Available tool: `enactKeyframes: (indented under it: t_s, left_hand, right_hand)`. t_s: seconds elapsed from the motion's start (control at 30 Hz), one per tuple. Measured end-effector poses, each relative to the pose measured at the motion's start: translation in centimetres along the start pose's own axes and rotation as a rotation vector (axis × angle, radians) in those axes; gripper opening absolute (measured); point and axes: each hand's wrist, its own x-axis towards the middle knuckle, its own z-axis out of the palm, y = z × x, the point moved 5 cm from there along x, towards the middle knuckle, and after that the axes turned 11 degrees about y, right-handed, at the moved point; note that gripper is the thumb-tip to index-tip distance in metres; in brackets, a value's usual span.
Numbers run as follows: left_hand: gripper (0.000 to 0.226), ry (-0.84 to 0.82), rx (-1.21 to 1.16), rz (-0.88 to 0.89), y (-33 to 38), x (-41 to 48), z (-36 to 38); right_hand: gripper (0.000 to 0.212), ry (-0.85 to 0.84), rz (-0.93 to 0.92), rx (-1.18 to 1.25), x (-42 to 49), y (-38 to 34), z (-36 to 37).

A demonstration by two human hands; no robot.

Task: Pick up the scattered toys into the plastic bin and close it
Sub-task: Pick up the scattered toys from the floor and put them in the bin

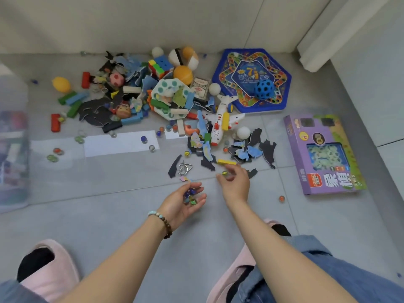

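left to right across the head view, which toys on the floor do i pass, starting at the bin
plastic bin → yellow egg-shaped toy → cube puzzle → toy plane → blue holed ball → purple game box

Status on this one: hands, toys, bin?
Left hand cups marbles. Right hand pinches one marble. Most toys lie scattered. Bin far left, only loose marbles between.
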Motion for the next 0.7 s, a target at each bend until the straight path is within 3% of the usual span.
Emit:
enactKeyframes:
  t_s: [0.1, 0.17, 0.27, 0.37, 0.47, 0.53, 0.63, 0.7]
  left_hand:
    - [0.027, -0.013, -0.015, -0.020, 0.1, 0.5, 0.3]
    - [0.027, -0.017, -0.017, -0.025, 0.4, 0.8, 0.5]
    - [0.030, -0.048, -0.022, -0.036, 0.6, 1.0, 1.4]
    - [0.027, -0.057, -0.063, -0.015, 1.2, 1.1, 2.6]
    - [0.025, -0.012, -0.100, 0.019, 2.1, 1.3, 3.4]
    - [0.026, 0.001, -0.077, 0.035, 2.4, 1.4, 3.5]
    - [0.026, 0.011, -0.053, 0.032, 2.3, 1.8, 3.6]
    - [0.027, 0.017, -0.054, 0.027, 2.1, 2.2, 3.4]
  right_hand:
    - [0.014, 0.017, -0.041, -0.043, -0.1, -0.3, 0.7]
    - [0.011, -0.017, 0.066, 0.039, -0.4, -0.3, 0.9]
    - [0.013, -0.258, 0.305, 0.376, -1.5, -1.9, 1.3]
    - [0.014, -0.508, 0.127, 0.311, -1.9, -4.1, 1.1]
    - [0.008, -0.253, -0.050, 0.183, 0.6, -3.9, -0.8]
    - [0.016, -0.117, -0.106, 0.098, 2.7, -2.9, -2.0]
    - [0.029, -0.222, -0.211, -0.090, 4.5, -1.3, -1.7]
    - [0.026, -0.243, -0.242, -0.138, 5.1, -0.7, -1.3]
